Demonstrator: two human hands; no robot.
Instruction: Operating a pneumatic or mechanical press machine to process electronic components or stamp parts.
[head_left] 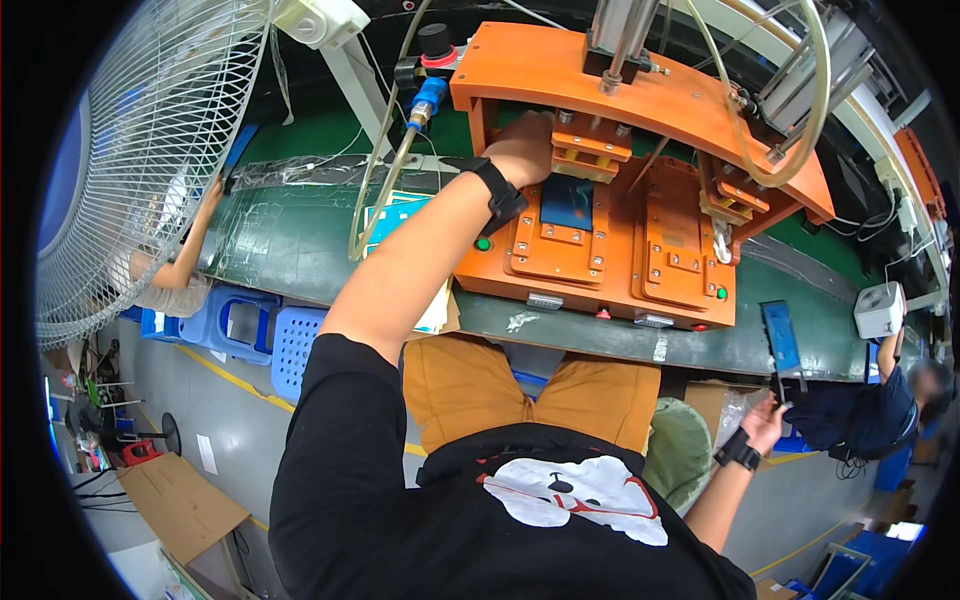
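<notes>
My left hand [525,145] reaches under the top beam of an orange two-station press [560,65], beside the left pressing head [590,145]. Its fingers are hidden behind that head, so what they touch cannot be made out. Beneath the head, a dark blue, glossy phone-sized panel [567,202] lies on the left orange fixture plate [553,252]. Off to the right, past the table's front edge, my right hand [763,425] is closed on the dark, thin lower end of another phone-sized blue panel [781,335]. The right fixture plate [684,255] has no panel on it.
A large white fan [150,150] stands at far left. Blue and white sheets [400,215] lie left of the press. Air hoses [375,190] loop around it. Blue baskets [298,350] sit below the table [290,230]. Other people work at both ends; a small white box-shaped device [880,310] is at right.
</notes>
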